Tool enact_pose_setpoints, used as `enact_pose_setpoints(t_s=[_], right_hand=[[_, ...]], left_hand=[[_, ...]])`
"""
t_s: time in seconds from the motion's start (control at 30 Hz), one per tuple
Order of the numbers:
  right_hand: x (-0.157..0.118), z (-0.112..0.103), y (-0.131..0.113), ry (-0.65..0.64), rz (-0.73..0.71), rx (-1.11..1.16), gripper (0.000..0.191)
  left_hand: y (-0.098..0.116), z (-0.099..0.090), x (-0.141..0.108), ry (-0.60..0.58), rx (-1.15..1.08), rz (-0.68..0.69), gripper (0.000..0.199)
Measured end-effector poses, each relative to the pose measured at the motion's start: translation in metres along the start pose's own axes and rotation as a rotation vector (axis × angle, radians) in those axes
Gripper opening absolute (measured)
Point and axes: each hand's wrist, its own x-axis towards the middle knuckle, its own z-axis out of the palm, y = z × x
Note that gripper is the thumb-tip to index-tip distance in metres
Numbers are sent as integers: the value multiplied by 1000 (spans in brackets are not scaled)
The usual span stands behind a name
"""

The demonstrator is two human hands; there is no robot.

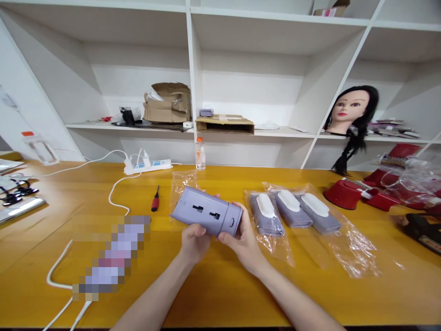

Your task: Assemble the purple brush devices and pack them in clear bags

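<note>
Both hands hold a purple plastic case (203,212) tilted above the table. Two dark cut-out slots show in its face, and a seam sets off its right end, which has a small dark curved opening. My left hand (195,241) grips the lower edge, thumb on the near side and fingers mostly hidden behind. Around the right end my right hand (243,241) is closed, its thumb pressing near the seam. Behind the case lies a clear plastic bag (182,180). To the right, a row of bagged grey-purple packs (268,225) each carries a white oval piece (265,205).
A red-and-black screwdriver (155,202) lies left of the case. White cables run from a power strip (148,166) towards a pixelated object (113,257). Bottles, including one (200,154), stand at the back. Red parts (342,194) pile up at the right. Shelves hold cardboard boxes (167,103) and a mannequin head (349,112).
</note>
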Motion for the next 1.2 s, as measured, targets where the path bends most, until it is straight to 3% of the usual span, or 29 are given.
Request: enact_pose_setpoints(t_s=[0.4, 0.57, 0.73, 0.83, 1.2], right_hand=[[4, 1, -2, -4, 84, 53, 67], [4, -5, -2, -18, 95, -205, 94], [7, -9, 3, 18, -83, -555, 96], [7, -8, 2, 43, -108, -672, 101], [2, -7, -6, -8, -150, -798, 83]], left_hand=[[6, 0, 5, -29, -43, 61, 60], [10, 2, 4, -20, -77, 32, 52], [8, 6, -1, -49, -44, -17, 43], [5, 7, -4, -96, -42, -20, 46], [-2, 2, -7, -67, 66, -26, 56]])
